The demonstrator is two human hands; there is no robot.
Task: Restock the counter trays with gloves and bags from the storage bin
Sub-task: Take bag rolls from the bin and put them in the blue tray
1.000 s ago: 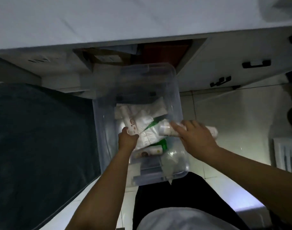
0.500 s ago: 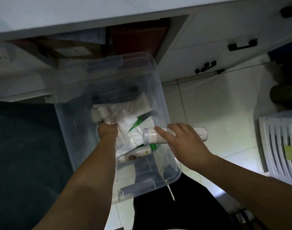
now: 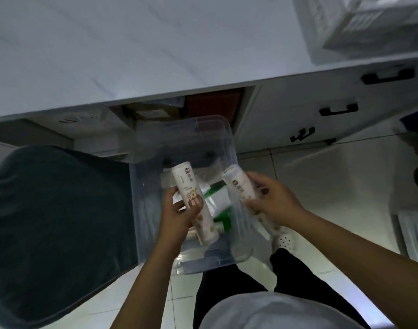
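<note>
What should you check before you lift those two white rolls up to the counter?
1. Left hand grips a white printed roll: ok.
2. Right hand grips a second white roll: ok.
3. Both rolls are lifted above the clear plastic storage bin: ok.
4. White marbled countertop has bare space: ok.
5. White slotted tray has room inside: cannot tell.
6. Rolls hold bags or gloves: cannot tell.

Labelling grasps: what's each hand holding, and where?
Left hand grips a white printed cylindrical roll around its middle. Right hand grips a second white roll, also mid-length.
</note>
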